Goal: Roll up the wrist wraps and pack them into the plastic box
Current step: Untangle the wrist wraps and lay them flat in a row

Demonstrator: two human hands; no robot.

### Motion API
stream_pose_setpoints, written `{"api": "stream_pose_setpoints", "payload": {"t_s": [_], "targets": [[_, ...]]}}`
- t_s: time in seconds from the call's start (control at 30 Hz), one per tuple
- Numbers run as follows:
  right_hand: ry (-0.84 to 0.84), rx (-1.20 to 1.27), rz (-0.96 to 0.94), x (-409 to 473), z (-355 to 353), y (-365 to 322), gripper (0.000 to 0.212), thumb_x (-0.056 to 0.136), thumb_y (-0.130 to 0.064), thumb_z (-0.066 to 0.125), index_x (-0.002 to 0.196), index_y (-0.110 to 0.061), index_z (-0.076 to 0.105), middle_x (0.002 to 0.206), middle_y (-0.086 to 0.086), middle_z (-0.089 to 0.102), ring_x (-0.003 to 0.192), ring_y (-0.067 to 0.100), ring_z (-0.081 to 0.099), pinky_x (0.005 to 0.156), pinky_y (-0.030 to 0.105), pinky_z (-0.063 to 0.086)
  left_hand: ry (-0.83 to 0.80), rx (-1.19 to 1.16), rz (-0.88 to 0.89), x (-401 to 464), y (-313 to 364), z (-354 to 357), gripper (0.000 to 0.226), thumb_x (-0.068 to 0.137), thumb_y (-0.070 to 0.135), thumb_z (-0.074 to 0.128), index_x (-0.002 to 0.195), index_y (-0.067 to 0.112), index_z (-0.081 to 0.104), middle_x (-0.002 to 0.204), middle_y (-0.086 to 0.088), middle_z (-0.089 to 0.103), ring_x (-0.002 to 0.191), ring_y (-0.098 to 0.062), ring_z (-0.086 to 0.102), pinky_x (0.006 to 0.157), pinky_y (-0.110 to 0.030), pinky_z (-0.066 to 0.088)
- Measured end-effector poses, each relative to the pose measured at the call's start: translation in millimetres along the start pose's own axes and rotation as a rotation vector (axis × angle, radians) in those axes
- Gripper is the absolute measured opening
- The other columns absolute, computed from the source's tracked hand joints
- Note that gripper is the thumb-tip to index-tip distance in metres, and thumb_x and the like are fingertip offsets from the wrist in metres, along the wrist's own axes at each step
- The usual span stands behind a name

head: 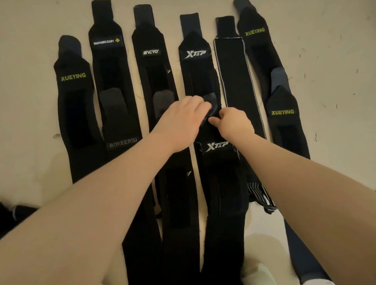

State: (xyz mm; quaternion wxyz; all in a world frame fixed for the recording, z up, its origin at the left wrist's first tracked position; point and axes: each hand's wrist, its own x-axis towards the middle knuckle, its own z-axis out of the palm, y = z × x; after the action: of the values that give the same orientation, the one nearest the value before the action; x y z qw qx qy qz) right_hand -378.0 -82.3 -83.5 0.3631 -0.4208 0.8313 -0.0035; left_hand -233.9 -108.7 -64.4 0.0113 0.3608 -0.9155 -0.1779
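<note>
Several black wrist wraps lie flat side by side on a beige surface. The near XTEP wrap (221, 173) runs down the middle toward me. Its grey far end (211, 103) lies over the far XTEP wrap (198, 73). My left hand (182, 123) and my right hand (235, 123) both pinch that far end, fingers closed on the fabric. No plastic box is in view.
XUEYING wraps lie at the left (75, 108) and at the right (283, 122). A MANUSKLEAR wrap (108, 59), a BOKEERSI wrap (120, 132), a MACYO wrap (152, 69) and a white-edged plain wrap (237, 76) lie between. A striped wrap end (259, 193) lies near my right forearm.
</note>
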Motion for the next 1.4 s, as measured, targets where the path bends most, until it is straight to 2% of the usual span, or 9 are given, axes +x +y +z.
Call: {"api": "stream_pose_setpoints", "payload": {"t_s": [0.1,0.3,0.47,0.6,0.77,1.0,1.1,1.23,1.4], "targets": [[0.032,-0.053,-0.016,-0.3,2.3,-0.2,0.026,0.094,-0.038,0.051,0.080,-0.017,0.047,0.074,0.000,0.049,0.062,0.014,0.049,0.050,0.027,0.035,-0.062,0.189,0.141,-14.9,3.8,13.9,0.052,0.091,0.011,0.051,0.142,0.008,0.038,0.145,-0.012,0.037,0.133,-0.028,0.034,0.108,-0.040,0.030],[-0.014,0.259,0.046,-17.3,0.8,13.1,0.040,0.092,-0.044,0.054,0.106,-0.006,0.055,0.087,0.007,0.062,0.073,0.017,0.059,0.060,0.026,0.047,-0.330,0.144,-0.137,-21.4,13.6,31.4,0.079,0.093,0.061,0.028,0.151,0.010,0.011,0.159,-0.007,0.006,0.146,-0.023,0.010,0.118,-0.037,0.010],[-0.476,0.569,0.223,-92.1,-4.9,47.4,0.037,0.088,-0.038,0.062,0.114,-0.012,0.056,0.103,0.003,0.065,0.092,0.017,0.062,0.076,0.028,0.049,-0.371,0.136,-0.236,-16.6,24.8,28.8,0.091,0.089,0.054,0.052,0.151,0.012,0.001,0.160,-0.010,0.000,0.146,-0.025,0.005,0.118,-0.038,0.008],[-0.576,0.723,0.253,-132.2,13.6,83.0,0.054,0.087,-0.018,0.065,0.136,-0.008,0.044,0.120,0.004,0.062,0.108,0.017,0.058,0.093,0.030,0.046,-0.307,0.219,-0.291,-24.5,39.3,29.1,0.083,0.090,0.044,0.056,0.151,0.022,0.003,0.157,-0.019,-0.002,0.145,-0.033,0.004,0.117,-0.044,0.009],[-0.436,0.579,0.171,-136.7,29.9,103.8,0.026,0.093,-0.014,0.057,0.119,-0.012,0.056,0.107,0.005,0.065,0.102,0.021,0.061,0.082,0.032,0.052,-0.156,0.163,-0.066,-60.8,68.4,35.7,0.046,0.097,0.039,0.042,0.138,0.018,0.041,0.145,-0.008,0.033,0.133,-0.024,0.033,0.109,-0.038,0.027],[-0.415,0.243,0.153,-134.7,35.2,105.1,0.026,0.097,-0.026,0.051,0.117,-0.011,0.046,0.099,0.006,0.057,0.086,0.020,0.058,0.071,0.032,0.049,-0.426,0.181,-0.177,-80.8,74.1,49.0,0.091,0.089,0.066,0.037,0.151,0.010,0.001,0.160,-0.009,-0.004,0.147,-0.024,0.001,0.119,-0.039,0.004],[-0.191,-0.192,0.046,-148.6,41.0,107.2,0.035,0.091,-0.029,0.059,0.115,-0.012,0.040,0.101,0.005,0.055,0.090,0.025,0.061,0.070,0.035,0.050,-0.415,0.204,-0.228,-75.3,78.8,55.4,0.095,0.088,0.063,0.044,0.151,0.009,-0.003,0.159,-0.010,-0.008,0.147,-0.025,-0.002,0.119,-0.040,0.004],[-0.079,-0.530,-0.445,-164.9,52.6,105.5,0.062,0.091,-0.012,0.052,0.144,-0.014,0.020,0.129,0.007,0.040,0.100,0.020,0.055,0.067,0.028,0.050,-0.370,0.220,-0.252,-69.2,83.0,61.7,0.094,0.089,0.060,0.045,0.150,0.009,-0.003,0.159,-0.010,-0.007,0.147,-0.025,0.000,0.118,-0.040,0.004],[-0.120,-0.586,-0.374,-157.0,52.5,84.1,0.047,0.091,-0.009,0.050,0.136,-0.012,0.035,0.127,0.006,0.039,0.103,0.023,0.053,0.066,0.035,0.050,-0.393,0.052,-0.166,-73.8,66.6,46.9,0.075,0.097,0.034,0.047,0.151,0.012,-0.001,0.159,-0.007,-0.007,0.147,-0.022,-0.004,0.118,-0.035,0.003]]}}
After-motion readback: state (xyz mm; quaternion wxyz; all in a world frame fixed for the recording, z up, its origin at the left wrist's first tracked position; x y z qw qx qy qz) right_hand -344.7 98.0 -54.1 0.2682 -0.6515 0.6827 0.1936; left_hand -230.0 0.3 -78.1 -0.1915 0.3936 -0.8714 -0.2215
